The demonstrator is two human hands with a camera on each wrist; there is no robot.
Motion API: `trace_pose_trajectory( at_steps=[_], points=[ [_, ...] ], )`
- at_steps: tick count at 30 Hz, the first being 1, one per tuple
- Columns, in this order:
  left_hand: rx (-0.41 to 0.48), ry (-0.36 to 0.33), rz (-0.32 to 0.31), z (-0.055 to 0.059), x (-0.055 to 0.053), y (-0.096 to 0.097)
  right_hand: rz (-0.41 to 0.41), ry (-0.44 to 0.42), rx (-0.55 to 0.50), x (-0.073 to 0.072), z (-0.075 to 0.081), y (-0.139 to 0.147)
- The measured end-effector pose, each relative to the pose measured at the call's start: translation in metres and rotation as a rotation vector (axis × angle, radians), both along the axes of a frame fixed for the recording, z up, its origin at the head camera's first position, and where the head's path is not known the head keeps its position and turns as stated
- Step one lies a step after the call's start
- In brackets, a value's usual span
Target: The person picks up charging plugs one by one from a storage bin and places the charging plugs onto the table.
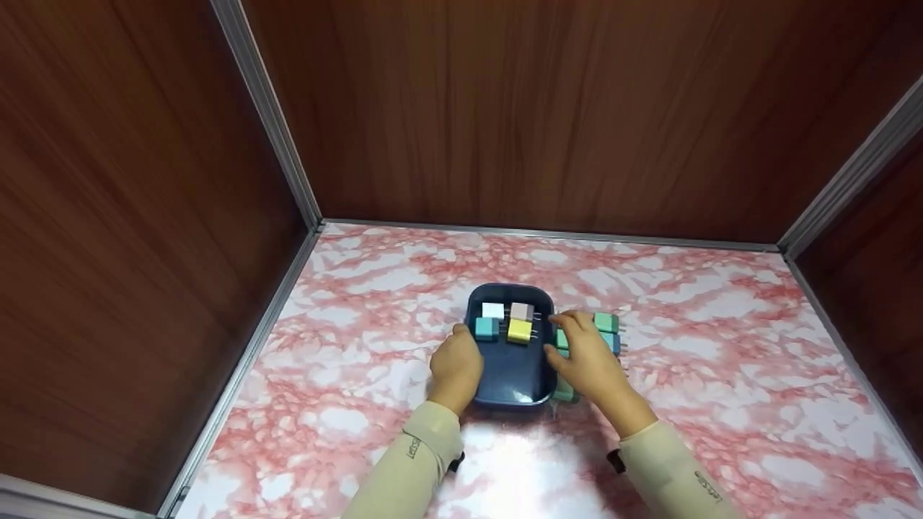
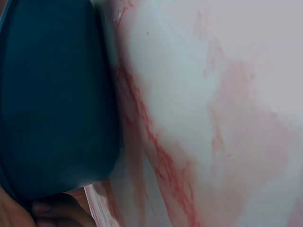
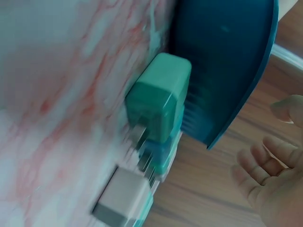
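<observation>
A dark blue tray (image 1: 513, 371) with rounded corners holds a white charger plug (image 1: 493, 311), a pale pink one (image 1: 521, 311), a teal one (image 1: 486, 329) and a yellow one (image 1: 519, 331). My left hand (image 1: 456, 366) grips the tray's left rim; in the left wrist view its fingers (image 2: 61, 210) curl beneath the tray wall. Beside the right rim, my right hand (image 1: 590, 357) hovers with fingers loosely bent and nothing between them. Under and past it are several more plugs, partly hidden, including a green plug (image 1: 606, 321). The right wrist view shows a green plug (image 3: 158, 97) next to the tray.
A pale plug with a grey end (image 3: 124, 196) lies among the others in the right wrist view. The tabletop (image 1: 375, 288) has a red and white marbled surface. Brown wood-look panels (image 1: 541, 122) with metal edging (image 1: 555, 235) enclose it.
</observation>
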State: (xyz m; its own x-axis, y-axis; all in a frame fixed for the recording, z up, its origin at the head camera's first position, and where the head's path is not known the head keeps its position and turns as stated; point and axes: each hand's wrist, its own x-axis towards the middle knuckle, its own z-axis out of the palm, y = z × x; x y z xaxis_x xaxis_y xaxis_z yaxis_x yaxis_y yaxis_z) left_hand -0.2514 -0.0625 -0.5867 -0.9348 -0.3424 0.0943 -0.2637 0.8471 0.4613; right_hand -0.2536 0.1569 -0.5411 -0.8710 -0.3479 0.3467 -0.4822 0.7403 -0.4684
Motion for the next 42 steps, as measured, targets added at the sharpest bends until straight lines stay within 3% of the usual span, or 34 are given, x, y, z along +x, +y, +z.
trace_pose_trajectory(
  at_steps=[12, 22, 28, 36, 42],
  points=[
    [-0.010, 0.004, -0.002, 0.000, 0.001, 0.002, 0.024, -0.061, 0.078, -0.006, -0.004, -0.020],
    [-0.031, 0.031, -0.012, -0.001, 0.003, 0.002, 0.073, -0.039, 0.114, -0.013, -0.014, -0.027],
    [-0.028, 0.023, -0.015, -0.002, 0.003, 0.003, 0.078, -0.074, 0.133, -0.018, -0.018, -0.031],
    [-0.016, 0.005, -0.023, -0.001, 0.003, 0.002, 0.151, 0.012, 0.148, -0.027, -0.030, -0.034],
    [-0.007, -0.005, -0.026, -0.001, 0.000, 0.000, 0.142, 0.095, 0.230, -0.033, -0.036, -0.042]
  ],
)
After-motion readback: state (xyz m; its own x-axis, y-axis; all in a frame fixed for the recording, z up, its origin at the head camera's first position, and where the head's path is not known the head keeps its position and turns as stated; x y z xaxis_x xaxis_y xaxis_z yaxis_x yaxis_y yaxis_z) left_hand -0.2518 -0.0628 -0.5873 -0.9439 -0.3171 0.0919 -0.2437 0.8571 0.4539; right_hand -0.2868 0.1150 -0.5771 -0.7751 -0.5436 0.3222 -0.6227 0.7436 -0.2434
